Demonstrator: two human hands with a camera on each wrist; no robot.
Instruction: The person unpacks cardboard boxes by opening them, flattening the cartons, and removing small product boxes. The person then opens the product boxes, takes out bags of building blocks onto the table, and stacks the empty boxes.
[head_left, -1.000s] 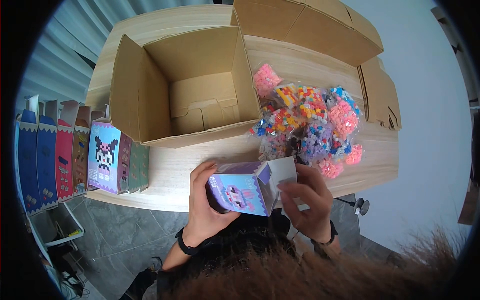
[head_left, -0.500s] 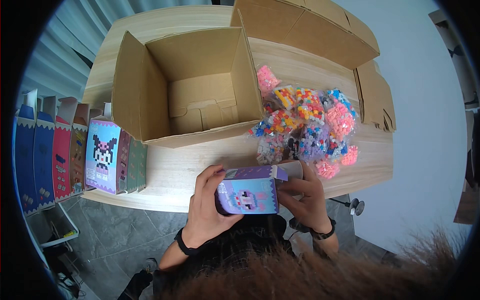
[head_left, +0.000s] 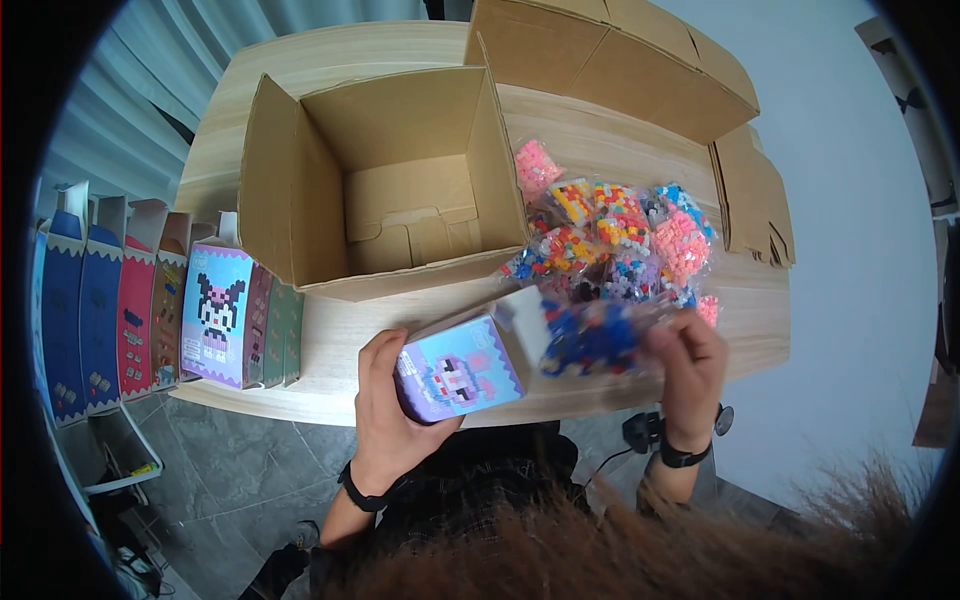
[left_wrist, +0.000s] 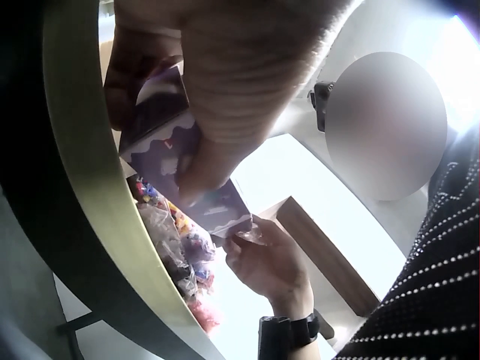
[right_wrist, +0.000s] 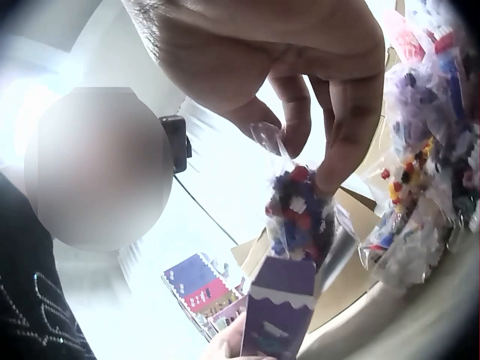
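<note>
My left hand point(head_left: 385, 415) grips a small purple-and-blue toy box point(head_left: 460, 375) printed with a pixel-style figure, its open end and pale flap facing right. From the top of a clear plastic bag point(head_left: 592, 338) of blue, red and white building bricks, my right hand point(head_left: 692, 375) holds it by pinching. The bag hangs just beyond the box's flap, blurred by motion. In the right wrist view the brick bag point(right_wrist: 296, 214) appears right above the box's purple end point(right_wrist: 281, 304). Fingers of the left hand point(left_wrist: 232, 90) wrap the box in the left wrist view.
A large open carton point(head_left: 400, 120) stands on the wooden table point(head_left: 340, 350). Several bags of coloured bricks point(head_left: 625, 230) lie in a pile behind the right hand. More cardboard point(head_left: 610, 65) stands at the back right. Upright toy boxes point(head_left: 215, 315) line the left.
My right hand was at the box's open end with its fingers inside; it has drawn away to the right, now with the bag of bricks. The box has shifted left and tilted.
</note>
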